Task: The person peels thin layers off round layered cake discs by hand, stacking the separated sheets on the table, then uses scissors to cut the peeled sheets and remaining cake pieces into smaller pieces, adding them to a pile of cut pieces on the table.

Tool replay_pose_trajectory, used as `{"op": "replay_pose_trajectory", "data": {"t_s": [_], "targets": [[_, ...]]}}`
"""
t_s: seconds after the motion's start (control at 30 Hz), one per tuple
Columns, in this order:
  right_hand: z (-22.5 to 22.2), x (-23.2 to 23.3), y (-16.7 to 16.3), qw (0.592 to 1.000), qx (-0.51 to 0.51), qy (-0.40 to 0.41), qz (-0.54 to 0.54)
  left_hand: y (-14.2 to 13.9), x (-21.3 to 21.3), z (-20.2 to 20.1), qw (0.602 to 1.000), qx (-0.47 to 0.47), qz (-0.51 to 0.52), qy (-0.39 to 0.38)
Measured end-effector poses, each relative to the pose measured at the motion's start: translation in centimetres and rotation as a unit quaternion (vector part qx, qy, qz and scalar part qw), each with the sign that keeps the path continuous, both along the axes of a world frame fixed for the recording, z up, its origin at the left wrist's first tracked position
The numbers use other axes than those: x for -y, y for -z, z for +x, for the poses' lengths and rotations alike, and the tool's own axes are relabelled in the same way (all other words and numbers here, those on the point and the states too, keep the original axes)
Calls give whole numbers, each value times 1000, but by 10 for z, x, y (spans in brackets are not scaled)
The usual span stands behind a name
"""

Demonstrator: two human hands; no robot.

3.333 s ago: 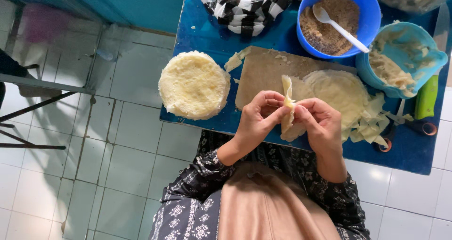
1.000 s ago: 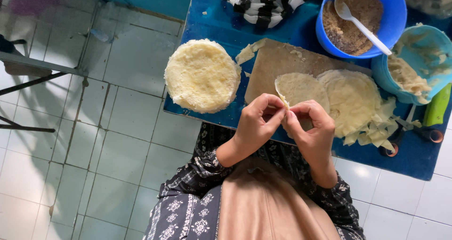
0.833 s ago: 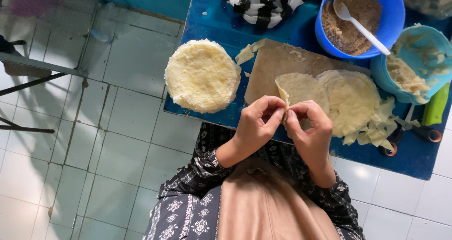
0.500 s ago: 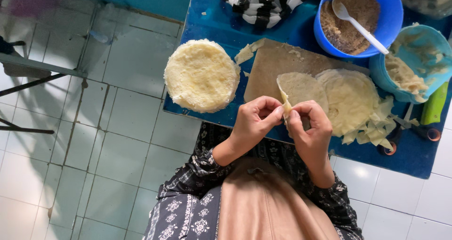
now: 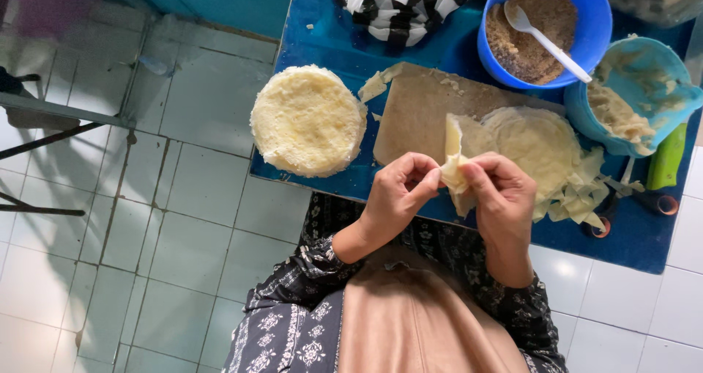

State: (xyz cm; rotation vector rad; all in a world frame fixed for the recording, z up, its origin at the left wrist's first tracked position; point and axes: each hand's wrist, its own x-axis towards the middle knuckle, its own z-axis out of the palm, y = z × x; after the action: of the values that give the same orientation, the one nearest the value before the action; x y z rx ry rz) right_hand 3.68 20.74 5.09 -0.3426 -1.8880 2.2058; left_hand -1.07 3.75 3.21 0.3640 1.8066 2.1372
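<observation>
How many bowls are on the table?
2: a blue bowl with brown filling and a white spoon at top, and a teal bowl right of it. More may lie beyond the frame.

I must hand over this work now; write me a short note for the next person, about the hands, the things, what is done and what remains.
Left hand and right hand: both pinch one folded wrapper above the table's near edge; its seam is between the fingertips.
Things: board on the blue table, loose wrappers on its right part, trimmings beside them. Round stack left of the board. Blue bowl of brown filling with a white spoon; pale bowl of paste to its right.
Done: the wrapper is folded.
Left: sealing looks unfinished; the loose wrappers and the stack are not yet folded.
</observation>
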Motion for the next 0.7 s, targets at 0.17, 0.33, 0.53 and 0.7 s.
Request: {"op": "replay_pose_trajectory", "data": {"t_s": [0.17, 0.33, 0.53, 0.7], "targets": [[6, 3, 3, 997, -56, 50, -12, -6, 3, -5, 995, 60, 82, -16], [10, 11, 1, 991, -11, -24, 132, -13, 0, -11, 998, -64, 24, 8], [6, 2, 11, 996, -57, 7, -66, 2, -3, -13, 999, -43, 21, -9], [13, -4, 7, 991, -83, 49, -95, 11, -1, -15, 985, 110, 132, -35]]}}
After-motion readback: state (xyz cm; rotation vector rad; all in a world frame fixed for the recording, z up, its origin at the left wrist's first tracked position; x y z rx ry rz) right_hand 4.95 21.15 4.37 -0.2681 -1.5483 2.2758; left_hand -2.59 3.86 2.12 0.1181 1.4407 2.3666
